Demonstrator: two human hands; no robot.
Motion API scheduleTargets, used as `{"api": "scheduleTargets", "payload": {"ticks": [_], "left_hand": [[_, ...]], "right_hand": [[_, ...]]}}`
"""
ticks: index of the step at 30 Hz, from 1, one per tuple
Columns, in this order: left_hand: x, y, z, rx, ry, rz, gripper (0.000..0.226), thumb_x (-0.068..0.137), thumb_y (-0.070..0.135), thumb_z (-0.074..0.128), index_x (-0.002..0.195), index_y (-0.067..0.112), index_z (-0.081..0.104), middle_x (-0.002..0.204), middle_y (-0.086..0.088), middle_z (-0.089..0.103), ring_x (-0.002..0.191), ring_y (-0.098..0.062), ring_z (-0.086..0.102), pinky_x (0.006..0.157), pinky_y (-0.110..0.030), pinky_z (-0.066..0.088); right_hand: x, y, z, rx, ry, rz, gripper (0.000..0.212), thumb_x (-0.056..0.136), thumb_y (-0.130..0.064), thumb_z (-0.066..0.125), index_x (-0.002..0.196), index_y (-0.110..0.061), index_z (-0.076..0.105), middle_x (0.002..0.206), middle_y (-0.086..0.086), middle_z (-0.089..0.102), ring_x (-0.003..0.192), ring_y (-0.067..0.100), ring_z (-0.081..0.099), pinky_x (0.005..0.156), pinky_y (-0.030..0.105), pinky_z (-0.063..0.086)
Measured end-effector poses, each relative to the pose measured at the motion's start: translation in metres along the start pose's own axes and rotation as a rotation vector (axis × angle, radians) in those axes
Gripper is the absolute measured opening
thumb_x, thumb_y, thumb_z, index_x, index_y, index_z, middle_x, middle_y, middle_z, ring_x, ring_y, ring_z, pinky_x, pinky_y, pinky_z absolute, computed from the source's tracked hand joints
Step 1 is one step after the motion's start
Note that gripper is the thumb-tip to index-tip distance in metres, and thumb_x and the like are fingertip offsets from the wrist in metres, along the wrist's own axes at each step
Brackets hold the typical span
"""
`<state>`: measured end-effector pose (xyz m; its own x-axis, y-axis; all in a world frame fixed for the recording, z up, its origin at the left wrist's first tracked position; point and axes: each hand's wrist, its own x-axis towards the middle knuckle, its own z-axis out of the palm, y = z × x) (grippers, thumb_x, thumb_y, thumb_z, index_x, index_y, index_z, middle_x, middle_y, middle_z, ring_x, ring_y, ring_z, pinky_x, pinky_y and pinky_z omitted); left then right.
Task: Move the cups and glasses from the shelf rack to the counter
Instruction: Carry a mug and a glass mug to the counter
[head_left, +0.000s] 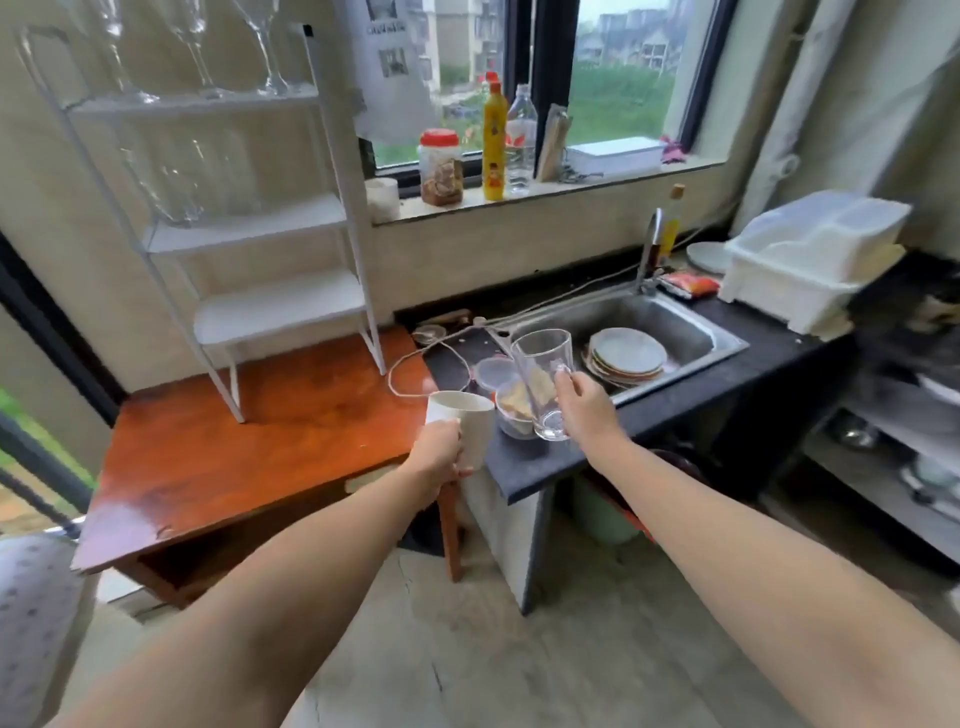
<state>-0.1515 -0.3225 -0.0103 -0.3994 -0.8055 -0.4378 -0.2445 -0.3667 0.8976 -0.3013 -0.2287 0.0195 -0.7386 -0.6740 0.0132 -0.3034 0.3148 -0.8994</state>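
Over the near edge of the dark counter (524, 462), the right hand (584, 408) grips one clear glass (545, 387) by its side, tilted, and the left hand (441, 449) is wrapped around one white mug (465, 421) — both held low, probably ready to be set down. Bowls (511, 410) crowd that corner, so free space looks tight. On the white rack (249, 228), three stemmed glasses (197, 57) stand on top, and at least two tumblers (182, 182) below — blurred, hard to count.

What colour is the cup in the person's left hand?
White, plain with no pattern: the cup in the left hand shows best in the head view.
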Motion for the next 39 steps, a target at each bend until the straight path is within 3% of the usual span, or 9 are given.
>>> {"api": "scheduleTargets", "payload": {"ticks": [4,8,11,13,21,26,32,36,39], "left_hand": [[-0.007,0.002,0.083,0.139,-0.141,0.040,0.013,0.092,0.002,0.043,0.084,0.011,0.049,0.072,-0.007,0.041,0.064,-0.015,0.042,0.058,-0.035,0.049],[-0.035,-0.002,0.179,0.216,-0.269,0.027,0.022,0.094,0.009,0.041,0.073,0.014,0.047,0.073,-0.003,0.045,0.065,-0.017,0.050,0.050,-0.023,0.053],[-0.057,-0.018,0.266,0.155,-0.350,-0.048,0.027,0.095,0.004,0.036,0.118,0.005,0.052,0.103,-0.014,0.046,0.098,-0.032,0.050,0.076,-0.042,0.054],[-0.077,-0.027,0.324,0.124,-0.394,-0.069,0.039,0.095,0.005,0.036,0.133,0.007,0.044,0.106,-0.013,0.046,0.095,-0.027,0.048,0.066,-0.042,0.053],[-0.163,-0.059,0.525,0.192,-0.632,-0.073,0.034,0.091,0.002,0.035,0.118,0.014,0.052,0.070,-0.004,0.041,0.062,-0.013,0.040,0.061,-0.036,0.049],[-0.199,-0.074,0.621,0.296,-0.741,-0.070,0.021,0.092,0.006,0.034,0.081,0.012,0.051,0.066,-0.004,0.035,0.057,-0.014,0.037,0.060,-0.037,0.049],[-0.232,-0.095,0.742,0.366,-0.927,-0.121,0.026,0.093,0.005,0.031,0.113,0.007,0.049,0.071,-0.009,0.040,0.061,-0.018,0.041,0.062,-0.039,0.052],[-0.246,-0.101,0.845,0.367,-1.020,-0.169,0.044,0.095,0.008,0.034,0.138,0.000,0.041,0.104,-0.019,0.048,0.106,-0.033,0.056,0.073,-0.040,0.053],[-0.259,-0.094,0.901,0.403,-1.043,-0.170,0.023,0.095,0.007,0.033,0.113,0.005,0.048,0.078,-0.006,0.041,0.070,-0.019,0.049,0.064,-0.037,0.053]], "right_hand": [[-0.016,0.053,-0.072,0.007,0.103,0.100,0.038,0.099,-0.032,0.040,0.062,-0.020,0.042,0.072,0.006,0.051,0.075,0.024,0.046,0.073,0.032,0.036],[-0.040,0.104,-0.153,0.054,0.211,0.209,0.041,0.098,-0.038,0.039,0.062,-0.018,0.039,0.063,-0.001,0.045,0.068,0.020,0.044,0.070,0.035,0.039],[-0.059,0.142,-0.226,0.020,0.297,0.267,0.042,0.099,-0.038,0.038,0.063,-0.016,0.038,0.065,0.000,0.047,0.070,0.022,0.048,0.071,0.037,0.045],[-0.069,0.166,-0.276,-0.003,0.351,0.300,0.042,0.099,-0.038,0.037,0.063,-0.016,0.036,0.063,0.000,0.045,0.070,0.024,0.048,0.071,0.037,0.046],[-0.121,0.260,-0.450,0.001,0.650,0.497,0.036,0.098,-0.039,0.036,0.079,-0.014,0.053,0.085,0.010,0.054,0.094,0.039,0.060,0.088,0.049,0.051],[-0.153,0.305,-0.527,0.049,0.798,0.584,0.035,0.097,-0.040,0.033,0.080,-0.016,0.051,0.071,0.003,0.047,0.080,0.027,0.051,0.088,0.055,0.052],[-0.169,0.357,-0.618,0.083,0.967,0.685,0.039,0.097,-0.038,0.033,0.066,-0.019,0.046,0.067,0.003,0.047,0.076,0.029,0.052,0.087,0.053,0.052],[-0.156,0.392,-0.697,0.127,1.062,0.703,0.036,0.097,-0.036,0.032,0.075,-0.014,0.050,0.067,0.002,0.045,0.069,0.022,0.047,0.075,0.045,0.051],[-0.149,0.403,-0.744,0.189,1.087,0.729,0.037,0.097,-0.036,0.031,0.071,-0.015,0.048,0.066,0.003,0.044,0.064,0.019,0.045,0.073,0.042,0.050]]}}
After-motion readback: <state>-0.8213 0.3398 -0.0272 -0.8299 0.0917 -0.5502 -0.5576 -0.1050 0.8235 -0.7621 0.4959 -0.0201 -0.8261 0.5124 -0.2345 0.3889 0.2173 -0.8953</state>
